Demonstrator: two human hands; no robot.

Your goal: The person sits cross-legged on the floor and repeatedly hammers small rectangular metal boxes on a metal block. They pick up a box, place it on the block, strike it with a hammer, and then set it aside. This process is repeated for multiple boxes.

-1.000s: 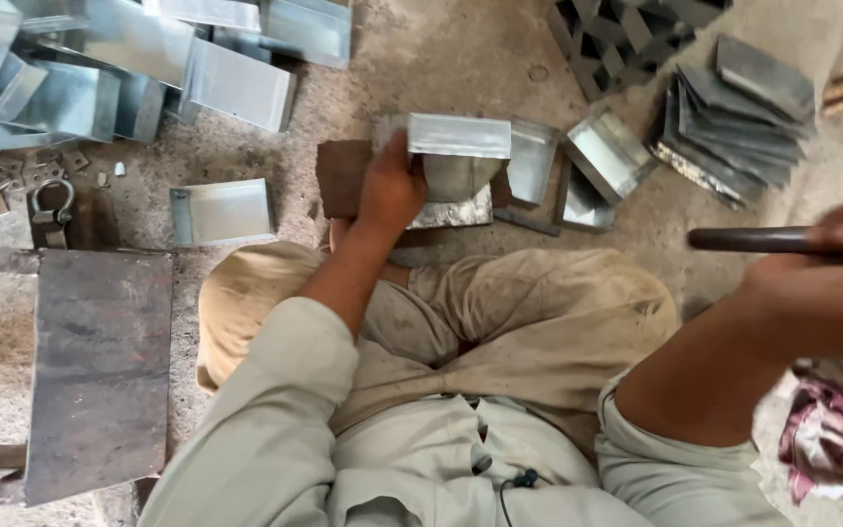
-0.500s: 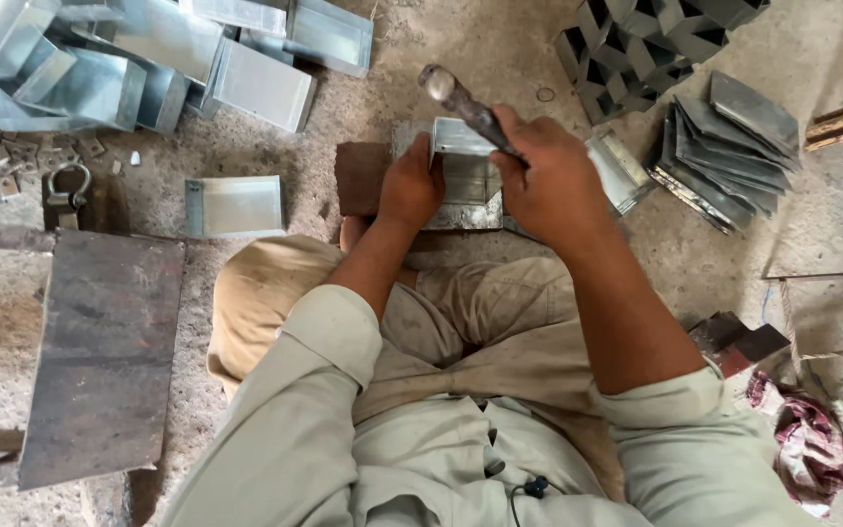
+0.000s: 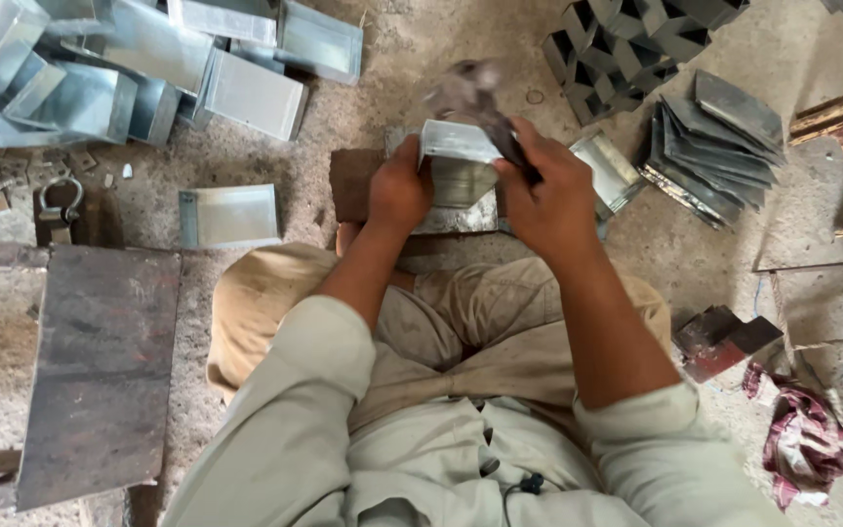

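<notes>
Seated cross-legged on a dusty concrete floor [image 3: 392, 68], seen from above. Left hand [image 3: 400, 192] closed over the near left edge of a folded sheet-metal piece [image 3: 459, 161], pinning it down on a dark block [image 3: 353, 185] just past the knees, near picture centre. Right hand [image 3: 550, 195] wrapped tight around the handle of a hammer [image 3: 475, 98], head blurred and raised toward 12 o'clock above the piece. At 9 o'clock from the piece, a small open metal tray [image 3: 230, 216] lying alone. Toward 10 and 11 o'clock, a heap of shiny metal boxes [image 3: 139, 68]. At 2 o'clock, a fanned stack of flat grey sheets [image 3: 714, 141]; at 1 o'clock, dark folded channels [image 3: 626, 34]. At 8 o'clock, a heavy steel plate [image 3: 100, 371]. At 4 o'clock, a crumpled checked rag [image 3: 802, 439].
</notes>
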